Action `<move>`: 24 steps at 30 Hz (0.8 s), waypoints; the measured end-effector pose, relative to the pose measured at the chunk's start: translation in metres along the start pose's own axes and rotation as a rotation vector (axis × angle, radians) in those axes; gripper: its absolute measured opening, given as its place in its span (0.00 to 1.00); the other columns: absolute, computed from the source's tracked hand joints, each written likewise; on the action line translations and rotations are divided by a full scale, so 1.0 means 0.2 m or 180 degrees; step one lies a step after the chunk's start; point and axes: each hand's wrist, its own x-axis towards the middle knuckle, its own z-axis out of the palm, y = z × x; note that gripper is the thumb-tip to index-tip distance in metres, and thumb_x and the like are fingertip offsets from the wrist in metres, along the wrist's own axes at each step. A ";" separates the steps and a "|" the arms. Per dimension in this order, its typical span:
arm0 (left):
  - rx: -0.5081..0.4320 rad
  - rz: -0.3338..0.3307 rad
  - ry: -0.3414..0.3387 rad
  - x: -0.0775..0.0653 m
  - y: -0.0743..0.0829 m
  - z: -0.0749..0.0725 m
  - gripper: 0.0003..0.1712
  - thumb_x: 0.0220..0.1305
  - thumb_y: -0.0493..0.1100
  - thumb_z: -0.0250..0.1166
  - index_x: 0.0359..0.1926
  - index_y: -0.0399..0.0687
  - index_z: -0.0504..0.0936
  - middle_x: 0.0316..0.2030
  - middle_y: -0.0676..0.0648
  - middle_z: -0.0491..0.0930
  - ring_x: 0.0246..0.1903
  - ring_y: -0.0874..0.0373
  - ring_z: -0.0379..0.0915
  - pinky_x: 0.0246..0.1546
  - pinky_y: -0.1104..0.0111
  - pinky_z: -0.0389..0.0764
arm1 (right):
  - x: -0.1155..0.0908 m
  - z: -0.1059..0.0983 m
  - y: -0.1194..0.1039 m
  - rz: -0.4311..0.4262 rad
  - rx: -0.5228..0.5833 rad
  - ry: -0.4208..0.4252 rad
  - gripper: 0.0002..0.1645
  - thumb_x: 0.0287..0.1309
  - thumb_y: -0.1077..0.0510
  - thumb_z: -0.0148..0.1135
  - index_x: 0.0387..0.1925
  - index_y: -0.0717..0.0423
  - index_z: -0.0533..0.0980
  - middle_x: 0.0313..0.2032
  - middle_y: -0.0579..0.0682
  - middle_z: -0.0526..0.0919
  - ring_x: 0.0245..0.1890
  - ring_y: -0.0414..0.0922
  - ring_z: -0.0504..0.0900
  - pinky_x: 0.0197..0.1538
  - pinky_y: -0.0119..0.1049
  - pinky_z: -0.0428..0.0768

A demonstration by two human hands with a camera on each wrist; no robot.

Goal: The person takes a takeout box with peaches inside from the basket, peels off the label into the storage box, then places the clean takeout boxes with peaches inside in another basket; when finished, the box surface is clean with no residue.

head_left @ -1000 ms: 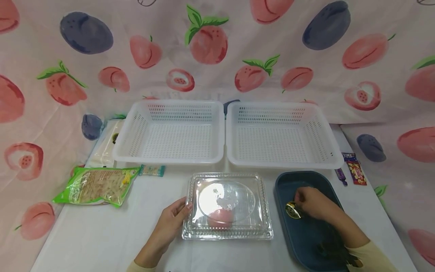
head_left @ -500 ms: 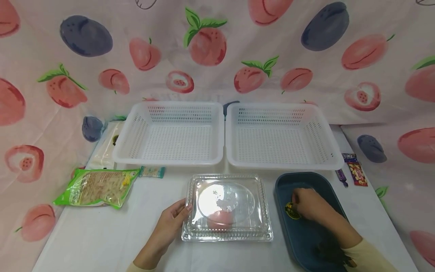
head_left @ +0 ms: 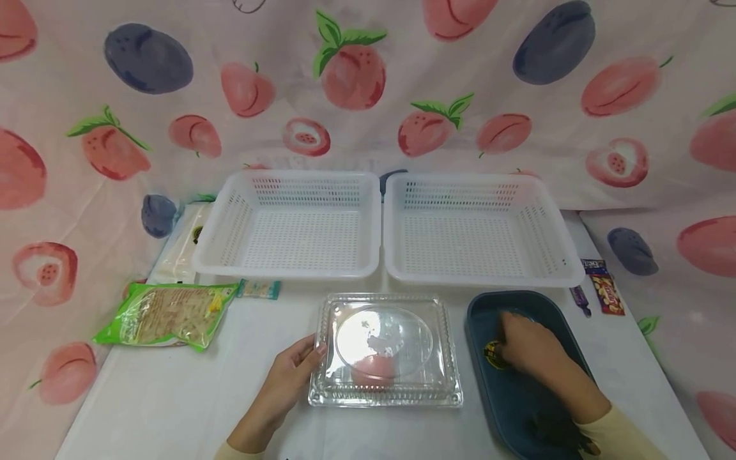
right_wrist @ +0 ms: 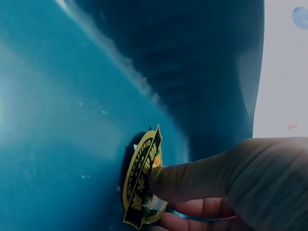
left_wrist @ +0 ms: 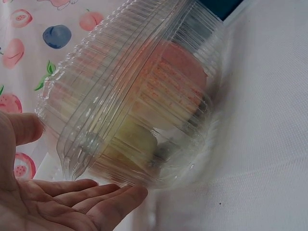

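Note:
A clear plastic clamshell box (head_left: 384,313) sits on the white table in front of the baskets. Through its wall, in the left wrist view, show a round pinkish-red piece (left_wrist: 171,82) and a pale yellow-green piece (left_wrist: 130,144). My left hand (head_left: 284,380) rests against the box's left side, fingers nearly straight and thumb at the rim. Inside the dark blue tray (head_left: 483,390), my right hand (head_left: 535,348) pinches an oval black-and-gold fruit sticker (right_wrist: 139,180) between thumb and fingers. The thumb covers part of the sticker's printed face.
Two white perforated baskets (head_left: 287,273) stand side by side behind. At left lie a green-edged food bag (head_left: 167,313), a white packet (head_left: 181,249) and a small teal packet (head_left: 259,289). Snack packets (head_left: 605,291) lie at right. A dark blurred thing (head_left: 552,429) shows near the right sleeve.
My right hand and the sticker shift slightly within the tray, with the wrist turning a little. The left hand and the box stay in place.

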 end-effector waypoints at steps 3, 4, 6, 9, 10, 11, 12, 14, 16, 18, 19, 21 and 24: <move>0.0002 0.0017 -0.0002 0.00 0.00 0.00 0.39 0.78 0.53 0.60 0.72 0.24 0.66 0.65 0.28 0.77 0.64 0.35 0.77 0.59 0.56 0.85 | 0.00 0.00 0.01 0.0014 0.0064 -0.0022 0.13 0.57 0.63 0.72 0.38 0.65 0.76 0.29 0.54 0.80 0.28 0.48 0.78 0.30 0.45 0.81; -0.0005 0.0020 -0.0001 0.00 0.00 0.00 0.39 0.78 0.52 0.60 0.72 0.23 0.66 0.65 0.28 0.77 0.64 0.35 0.77 0.59 0.55 0.85 | 0.01 0.00 0.01 0.0011 0.0085 -0.0035 0.13 0.57 0.62 0.72 0.38 0.64 0.76 0.29 0.53 0.80 0.28 0.48 0.78 0.29 0.45 0.81; -0.0013 0.0024 0.0001 0.00 0.00 0.00 0.38 0.78 0.52 0.60 0.72 0.23 0.65 0.65 0.27 0.77 0.64 0.35 0.77 0.59 0.55 0.85 | 0.01 0.00 0.02 0.0002 0.0139 -0.0049 0.12 0.58 0.62 0.72 0.37 0.63 0.76 0.28 0.52 0.79 0.27 0.47 0.77 0.29 0.43 0.80; -0.0020 0.0004 0.0017 0.00 0.00 0.00 0.38 0.78 0.52 0.60 0.72 0.24 0.66 0.65 0.28 0.77 0.65 0.36 0.77 0.60 0.55 0.84 | 0.00 -0.02 0.02 0.0005 0.0221 -0.0045 0.11 0.59 0.61 0.72 0.37 0.62 0.77 0.28 0.51 0.80 0.26 0.46 0.77 0.28 0.42 0.80; -0.0015 0.0006 0.0020 0.00 0.00 0.00 0.38 0.78 0.52 0.60 0.72 0.24 0.66 0.65 0.28 0.77 0.65 0.35 0.77 0.60 0.55 0.84 | 0.00 -0.02 0.02 0.0005 0.0249 -0.0032 0.11 0.60 0.60 0.72 0.37 0.62 0.78 0.28 0.51 0.80 0.26 0.45 0.77 0.28 0.41 0.80; 0.0002 0.0010 0.0021 0.00 0.00 0.00 0.38 0.78 0.52 0.60 0.72 0.24 0.66 0.65 0.28 0.76 0.65 0.35 0.77 0.60 0.55 0.84 | 0.00 -0.03 0.03 0.0001 0.0277 -0.0016 0.10 0.61 0.59 0.71 0.37 0.62 0.78 0.28 0.50 0.81 0.26 0.45 0.77 0.27 0.41 0.79; 0.0010 0.0012 0.0023 0.00 0.00 0.00 0.38 0.78 0.52 0.60 0.72 0.24 0.66 0.65 0.28 0.76 0.65 0.35 0.76 0.60 0.54 0.84 | -0.01 -0.05 0.03 -0.0011 0.0315 0.0006 0.10 0.62 0.59 0.71 0.37 0.61 0.79 0.28 0.50 0.81 0.26 0.45 0.77 0.27 0.40 0.79; 0.0026 0.0019 0.0031 0.00 0.00 0.00 0.38 0.78 0.53 0.60 0.72 0.24 0.66 0.65 0.28 0.76 0.65 0.35 0.76 0.60 0.53 0.83 | -0.02 -0.07 0.04 -0.0059 0.0395 0.0041 0.10 0.64 0.57 0.70 0.37 0.61 0.80 0.28 0.49 0.81 0.27 0.44 0.77 0.28 0.39 0.78; 0.0036 0.0022 0.0031 0.00 0.00 0.00 0.38 0.78 0.53 0.60 0.72 0.24 0.66 0.65 0.28 0.76 0.65 0.35 0.76 0.61 0.53 0.83 | -0.03 -0.11 0.04 -0.0155 0.0480 0.0080 0.10 0.65 0.56 0.69 0.37 0.60 0.81 0.29 0.48 0.82 0.28 0.43 0.77 0.29 0.38 0.77; 0.0039 0.0015 0.0034 0.00 0.00 0.00 0.38 0.78 0.53 0.59 0.72 0.24 0.66 0.65 0.28 0.76 0.66 0.35 0.76 0.61 0.53 0.83 | -0.05 -0.15 0.04 -0.0264 0.0567 0.0107 0.10 0.66 0.56 0.68 0.38 0.60 0.82 0.30 0.47 0.83 0.29 0.43 0.77 0.30 0.38 0.76; 0.0040 0.0014 0.0036 0.00 0.00 0.00 0.38 0.78 0.53 0.60 0.72 0.24 0.66 0.66 0.28 0.76 0.66 0.35 0.76 0.61 0.53 0.83 | -0.06 -0.17 0.04 -0.0303 0.0617 0.0104 0.10 0.67 0.55 0.67 0.39 0.60 0.83 0.30 0.47 0.83 0.30 0.43 0.76 0.31 0.37 0.76; 0.0049 0.0009 0.0040 0.00 0.00 0.00 0.38 0.78 0.53 0.60 0.72 0.24 0.67 0.65 0.28 0.76 0.66 0.35 0.75 0.61 0.53 0.83 | -0.08 -0.21 0.04 -0.0369 0.0696 0.0103 0.10 0.69 0.55 0.66 0.40 0.59 0.84 0.32 0.46 0.83 0.31 0.42 0.76 0.32 0.36 0.75; 0.0068 0.0008 0.0043 0.00 0.00 0.00 0.38 0.78 0.53 0.60 0.72 0.24 0.67 0.65 0.28 0.77 0.66 0.35 0.76 0.62 0.52 0.83 | -0.11 -0.27 0.03 -0.0395 0.0841 0.0135 0.11 0.71 0.54 0.65 0.43 0.58 0.84 0.33 0.46 0.84 0.32 0.42 0.76 0.31 0.35 0.75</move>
